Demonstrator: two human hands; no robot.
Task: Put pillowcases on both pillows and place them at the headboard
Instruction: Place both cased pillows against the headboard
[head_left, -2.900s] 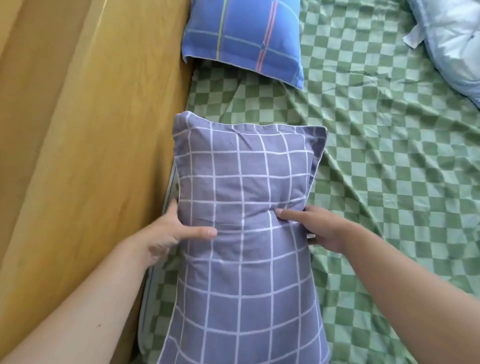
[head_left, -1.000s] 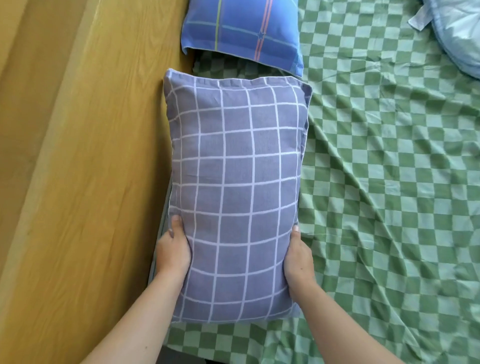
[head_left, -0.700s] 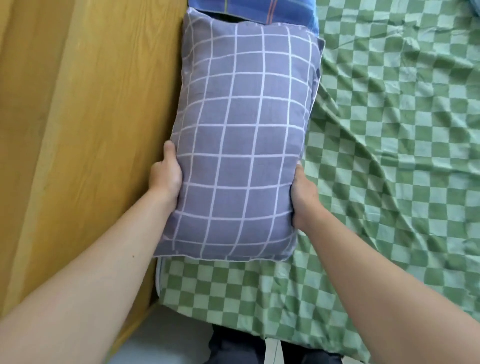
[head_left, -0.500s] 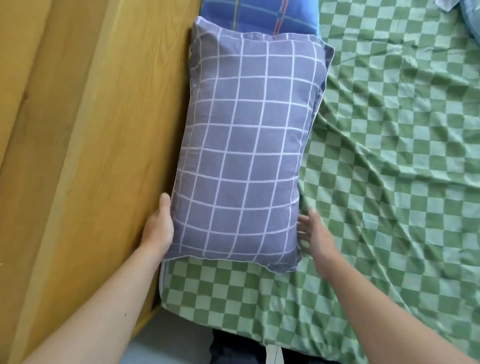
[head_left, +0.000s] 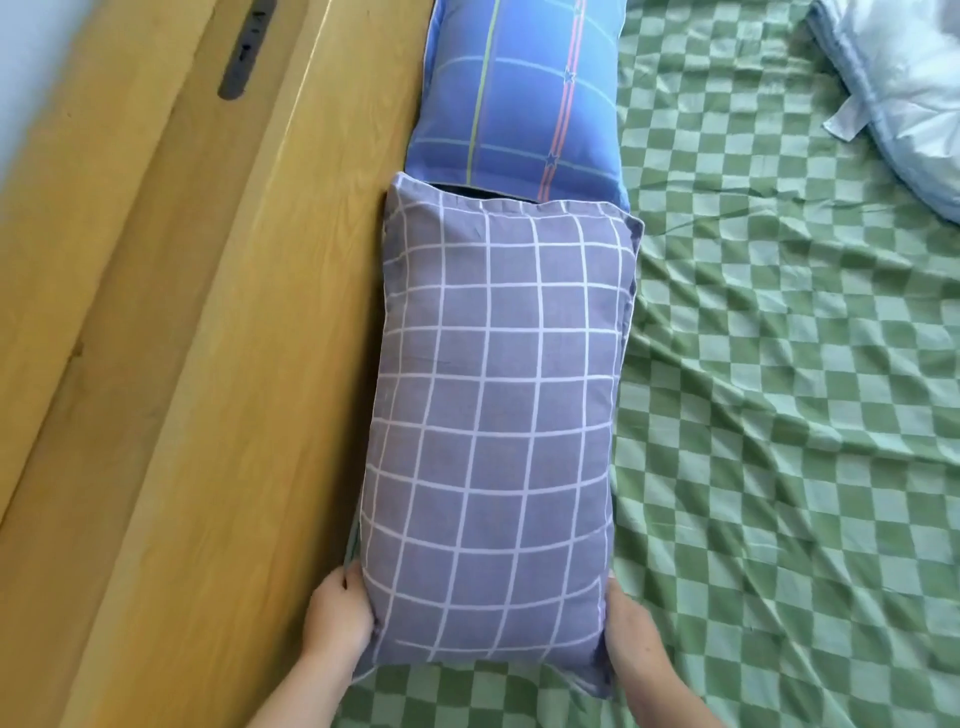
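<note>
Head view, looking down along the bed. I log the grey grid-pattern pillow (head_left: 493, 431) lying lengthwise on the green checked sheet (head_left: 779, 415), its left long edge pressed against the wooden headboard (head_left: 249, 364). Its far short end touches the near end of the blue striped pillow (head_left: 519, 93), which also sits against the headboard; I cannot tell whether it overlaps.

Both hands sit at the near end of the grey pillow, one on each side. Left hand (head_left: 337, 613) is at the near left corner, between pillow and headboard, fingers curled around the pillow's edge, grasping it. Right hand (head_left: 631, 639) is at the near right corner, pressed against the pillow's side with its fingers tucked under the edge, also grasping. The pillow spans the gap between the two hands.

White bedding (head_left: 904, 88) lies bunched at the far right, well apart from both pillows.
</note>
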